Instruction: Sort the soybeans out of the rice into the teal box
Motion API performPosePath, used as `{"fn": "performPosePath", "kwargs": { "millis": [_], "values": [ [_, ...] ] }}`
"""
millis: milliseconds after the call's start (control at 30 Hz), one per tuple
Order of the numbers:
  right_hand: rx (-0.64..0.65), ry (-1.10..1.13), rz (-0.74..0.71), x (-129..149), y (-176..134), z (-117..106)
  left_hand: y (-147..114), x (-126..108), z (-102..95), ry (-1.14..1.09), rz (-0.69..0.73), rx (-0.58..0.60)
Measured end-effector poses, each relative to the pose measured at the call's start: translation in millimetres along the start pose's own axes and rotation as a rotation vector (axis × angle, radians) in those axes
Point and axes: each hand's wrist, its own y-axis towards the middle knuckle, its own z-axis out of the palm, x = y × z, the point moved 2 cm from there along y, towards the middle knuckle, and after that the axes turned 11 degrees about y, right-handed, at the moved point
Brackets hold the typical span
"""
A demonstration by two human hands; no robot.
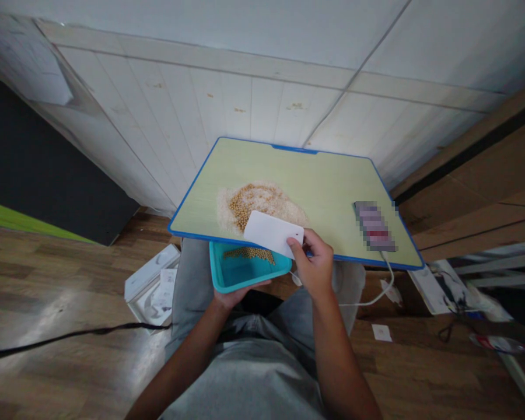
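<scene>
My right hand (315, 261) pinches a white card (271, 228) by its right end, thumb on top. The card is held over the front edge of the low table (332, 181), covering part of a pile of soybeans (238, 207) mixed with white rice (289, 205). Below that edge, my left hand (234, 296) supports a turquoise plastic container (245, 280) from underneath; most of its fingers are hidden. Some soybeans (256, 254) lie inside the container along its far side.
A phone (375, 226), blurred out, lies on the table's right side with a white cable (392, 280) running off the edge. White boxes (153, 286) sit on the floor at left. A white panelled wall (227, 93) stands behind; cardboard boxes (476, 181) are stacked right.
</scene>
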Motion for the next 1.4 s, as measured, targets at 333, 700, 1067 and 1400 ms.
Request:
{"fn": "performPosePath", "kwargs": {
  "millis": [333, 700, 1067, 1400],
  "values": [
    [-0.169, -0.043, 0.007, -20.3, -7.2, -12.0, 7.0, 4.2, -12.4, -0.088, 0.003, 0.020],
    [-0.245, -0.065, -0.027, -25.4, 1.3, -16.0, 7.5, 6.4, -14.6, -0.167, -0.021, 0.037],
    [-0.117, -0.084, -0.048, -13.0, 18.7, 2.0, 9.0, 6.5, -15.3, -0.146, -0.017, 0.014],
    [-0.111, -0.037, -0.036, -7.4, 22.0, 4.8, 12.9, 8.3, -22.1, -0.156, -0.023, 0.052]
  ]
}}
